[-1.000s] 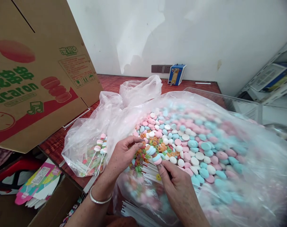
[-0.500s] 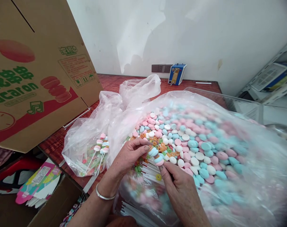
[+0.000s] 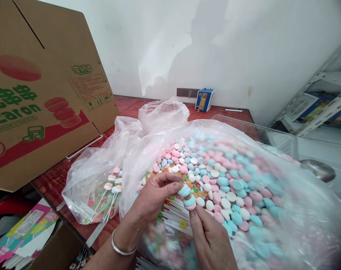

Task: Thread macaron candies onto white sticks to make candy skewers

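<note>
At the left, a big printed carton (image 3: 60, 48) fills the upper corner and hides part of the bench (image 3: 126, 103). In the lower left corner, cards (image 3: 21, 225) lie by an open box (image 3: 57, 249) with small coloured pieces inside. Right of these, a clear bag (image 3: 81, 176) holds finished sticks (image 3: 110, 185) with stacked candies, over coloured rings. Lower centre, the left hand's (image 3: 150, 198) grip is nearly closed at the upper end of a candy stack (image 3: 187, 197); whether it pinches it, I cannot tell. The right hand's (image 3: 212, 240) grip is closed on the stack's lower end. Under the hands, the large bag (image 3: 313, 213) holds white sticks (image 3: 174, 217), coloured rings and pink, white and blue candies (image 3: 225, 182); its cloudy film covers many at the right. Behind it, upper centre, stands a blue device (image 3: 205, 100) near wall sockets (image 3: 187, 92). At the right are a clear tray (image 3: 293, 144), partly behind the bag, a metal bowl (image 3: 318, 170) and a shelf (image 3: 318, 84).
</note>
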Motion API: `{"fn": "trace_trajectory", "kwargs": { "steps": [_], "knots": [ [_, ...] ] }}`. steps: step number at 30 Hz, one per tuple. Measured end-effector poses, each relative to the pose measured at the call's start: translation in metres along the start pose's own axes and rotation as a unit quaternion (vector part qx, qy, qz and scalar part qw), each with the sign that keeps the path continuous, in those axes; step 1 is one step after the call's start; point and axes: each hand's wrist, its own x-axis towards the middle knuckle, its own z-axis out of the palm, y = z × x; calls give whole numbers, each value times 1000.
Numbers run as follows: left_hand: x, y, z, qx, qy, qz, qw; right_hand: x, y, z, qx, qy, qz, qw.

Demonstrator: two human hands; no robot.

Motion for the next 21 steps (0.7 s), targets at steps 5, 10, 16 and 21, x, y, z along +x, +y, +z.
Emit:
{"fn": "trace_trajectory", "kwargs": {
  "steps": [5,10,16,21],
  "knots": [
    [2,-7,5,-72,-57,-70,993,-4,-2,2,-4,28,-4,1000],
    [1,-7,5,-41,-61,-54,996,3,-11,3,25,48,5,999],
    [2,2,16,63,-1,50,997,12,-31,-2,-9,67,1,998],
    [4,6,28,-54,57,69,995,6,-32,-7,-52,58,-30,996]
  ]
}}
